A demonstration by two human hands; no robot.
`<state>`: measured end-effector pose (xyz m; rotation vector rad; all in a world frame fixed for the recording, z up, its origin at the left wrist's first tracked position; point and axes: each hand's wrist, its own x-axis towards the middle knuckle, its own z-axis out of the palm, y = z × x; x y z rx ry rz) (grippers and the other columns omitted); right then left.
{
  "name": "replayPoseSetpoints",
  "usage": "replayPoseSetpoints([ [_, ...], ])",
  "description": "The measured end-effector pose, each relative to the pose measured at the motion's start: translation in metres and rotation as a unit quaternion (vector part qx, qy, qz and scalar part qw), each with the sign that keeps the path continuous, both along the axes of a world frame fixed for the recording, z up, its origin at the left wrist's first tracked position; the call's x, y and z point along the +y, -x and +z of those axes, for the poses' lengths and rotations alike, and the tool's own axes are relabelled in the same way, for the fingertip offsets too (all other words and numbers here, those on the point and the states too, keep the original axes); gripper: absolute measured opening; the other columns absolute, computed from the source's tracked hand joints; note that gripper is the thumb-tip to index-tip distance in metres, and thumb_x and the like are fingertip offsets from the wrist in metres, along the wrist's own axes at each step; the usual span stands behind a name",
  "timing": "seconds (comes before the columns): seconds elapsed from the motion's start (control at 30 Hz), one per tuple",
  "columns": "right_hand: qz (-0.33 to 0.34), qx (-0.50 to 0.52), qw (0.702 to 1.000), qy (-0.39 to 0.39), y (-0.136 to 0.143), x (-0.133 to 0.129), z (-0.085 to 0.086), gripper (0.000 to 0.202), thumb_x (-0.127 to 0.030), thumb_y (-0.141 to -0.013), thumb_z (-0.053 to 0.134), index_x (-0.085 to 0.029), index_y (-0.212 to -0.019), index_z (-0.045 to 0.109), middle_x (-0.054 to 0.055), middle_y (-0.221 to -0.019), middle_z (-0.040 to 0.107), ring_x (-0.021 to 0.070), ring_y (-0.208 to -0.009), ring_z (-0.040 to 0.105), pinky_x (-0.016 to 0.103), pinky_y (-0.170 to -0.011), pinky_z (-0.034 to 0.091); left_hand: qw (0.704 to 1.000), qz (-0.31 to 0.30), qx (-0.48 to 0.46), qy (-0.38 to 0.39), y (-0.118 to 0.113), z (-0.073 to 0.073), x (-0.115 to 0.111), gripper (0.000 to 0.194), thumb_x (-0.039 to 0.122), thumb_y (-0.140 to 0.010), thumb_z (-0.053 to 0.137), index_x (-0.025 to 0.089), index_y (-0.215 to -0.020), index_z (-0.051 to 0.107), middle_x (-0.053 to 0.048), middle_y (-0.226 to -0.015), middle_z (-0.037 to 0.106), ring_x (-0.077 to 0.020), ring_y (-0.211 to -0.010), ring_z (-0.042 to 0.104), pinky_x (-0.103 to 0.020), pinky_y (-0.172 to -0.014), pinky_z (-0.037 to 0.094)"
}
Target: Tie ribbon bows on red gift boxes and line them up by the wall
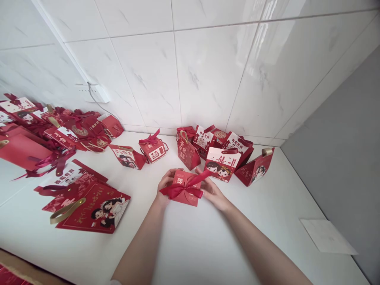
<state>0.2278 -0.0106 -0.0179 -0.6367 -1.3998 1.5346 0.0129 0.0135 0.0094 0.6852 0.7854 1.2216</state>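
Observation:
A small red box (185, 179) with a dark red ribbon bow on top is held between both hands at the middle of the white table. My left hand (164, 185) wraps round its left side, and my right hand (214, 194) grips its right side near the end of the bow. Just beyond my right hand stands a red and white box (222, 164) with two cartoon faces. Behind the held box is a red triangular box (187, 152) with a gold handle. Parts of the fingers are hidden behind the held box.
Large red gift boxes (93, 208) stand at the left, with a heap of red boxes and ribbons (74, 130) behind them. A white card (328, 236) lies at the right edge. The tiled wall (208, 75) has a socket (93, 94) with a cable.

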Motion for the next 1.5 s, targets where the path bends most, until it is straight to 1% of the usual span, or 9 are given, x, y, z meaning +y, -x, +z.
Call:
replayPoseSetpoints([
  [0.2, -0.115, 0.008, 0.993, 0.014, 0.005, 0.006, -0.004, 0.051, -0.043, -0.084, 0.069, -0.03, -0.13, 0.05, 0.007, -0.14, 0.049, 0.024, -0.132, 0.043, 0.04, -0.103, 0.044, 0.993, 0.113, 0.018, -0.011, -0.006, -0.002, 0.003, 0.015, 0.021, -0.066, 0.063, 0.016, -0.08, 0.064, -0.004, -0.088, 0.069, -0.0177, -0.077, 0.063, -0.027, -0.071, 0.048],
  [0.33, -0.123, -0.009, 0.992, 0.025, 0.003, 0.005, -0.006, 0.021, -0.043, -0.089, 0.064, -0.023, -0.089, 0.059, 0.0, -0.082, 0.065, 0.0135, -0.078, 0.062, 0.026, -0.074, 0.05, 0.983, 0.182, 0.006, -0.02, 0.0, -0.007, 0.007, 0.03, 0.037, -0.076, 0.057, 0.017, -0.057, 0.044, -0.002, -0.083, 0.066, -0.0144, -0.073, 0.06, -0.027, -0.07, 0.048],
  [0.47, -0.02, -0.03, 0.998, 0.042, -0.001, 0.0, -0.008, 0.047, -0.053, -0.095, 0.047, -0.019, -0.066, 0.059, -0.004, -0.04, 0.049, 0.0097, -0.033, 0.04, 0.023, -0.039, 0.034, 0.978, 0.188, 0.086, -0.023, 0.015, -0.009, 0.012, 0.037, 0.045, -0.08, 0.055, 0.018, -0.057, 0.043, 0.001, -0.064, 0.059, -0.01, -0.05, 0.051, -0.024, -0.053, 0.041],
  [0.57, 0.018, -0.037, 0.998, 0.043, -0.001, -0.002, -0.006, 0.053, -0.056, -0.095, 0.044, -0.016, -0.067, 0.065, 0.004, -0.051, 0.061, 0.014, -0.042, 0.055, 0.025, -0.042, 0.039, 0.982, 0.134, 0.133, -0.016, 0.021, -0.009, 0.016, 0.02, 0.032, -0.068, 0.071, 0.017, -0.073, 0.059, -0.004, -0.084, 0.071, -0.0137, -0.059, 0.061, -0.025, -0.055, 0.044],
  [0.67, -0.01, -0.026, 0.999, 0.029, 0.0, -0.001, -0.001, 0.04, -0.052, -0.096, 0.047, -0.018, -0.097, 0.069, 0.008, -0.085, 0.072, 0.0205, -0.08, 0.068, 0.03, -0.066, 0.052, 0.984, 0.096, 0.147, -0.02, 0.022, -0.012, 0.018, 0.031, 0.026, -0.06, 0.075, 0.016, -0.087, 0.064, -0.008, -0.091, 0.073, -0.0212, -0.073, 0.068, -0.03, -0.064, 0.051],
  [0.87, -0.08, 0.014, 0.996, -0.047, 0.0, 0.0, 0.004, 0.054, -0.056, -0.094, 0.047, -0.029, -0.14, 0.044, 0.007, -0.151, 0.041, 0.0268, -0.14, 0.036, 0.047, -0.113, 0.031, 0.968, 0.183, 0.17, -0.032, 0.026, -0.017, 0.016, 0.023, 0.02, -0.064, 0.057, 0.022, -0.086, 0.051, 0.007, -0.053, 0.061, -0.0109, -0.035, 0.051, -0.019, -0.038, 0.035],
  [1.03, -0.097, -0.022, 0.991, -0.084, 0.0, -0.004, 0.007, 0.061, -0.055, -0.09, 0.056, -0.03, -0.144, 0.039, 0.006, -0.152, 0.039, 0.0272, -0.142, 0.032, 0.045, -0.118, 0.023, 0.964, 0.165, 0.202, -0.052, 0.025, -0.009, 0.011, 0.007, 0.026, -0.069, 0.053, 0.02, -0.073, 0.053, 0.007, -0.037, 0.046, -0.0076, -0.027, 0.036, -0.017, -0.032, 0.021],
  [1.27, -0.135, 0.02, 0.991, -0.012, 0.002, 0.0, 0.004, 0.049, -0.059, -0.093, 0.045, -0.029, -0.132, 0.052, 0.005, -0.143, 0.05, 0.0264, -0.134, 0.044, 0.044, -0.111, 0.035, 0.956, -0.065, 0.283, -0.028, 0.024, 0.02, -0.01, 0.017, 0.019, -0.066, 0.06, 0.016, -0.05, 0.059, -0.001, -0.04, 0.053, -0.0118, -0.033, 0.046, -0.021, -0.035, 0.03],
  [1.5, -0.143, 0.077, 0.985, 0.062, 0.003, 0.005, -0.001, 0.042, -0.057, -0.093, 0.047, -0.026, -0.118, 0.057, 0.008, -0.121, 0.065, 0.0268, -0.116, 0.059, 0.045, -0.103, 0.043, 0.865, 0.15, 0.438, -0.192, 0.002, 0.058, -0.028, 0.004, 0.024, -0.079, 0.064, 0.02, -0.077, 0.066, -0.003, -0.086, 0.064, -0.0176, -0.085, 0.06, -0.024, -0.071, 0.046],
])
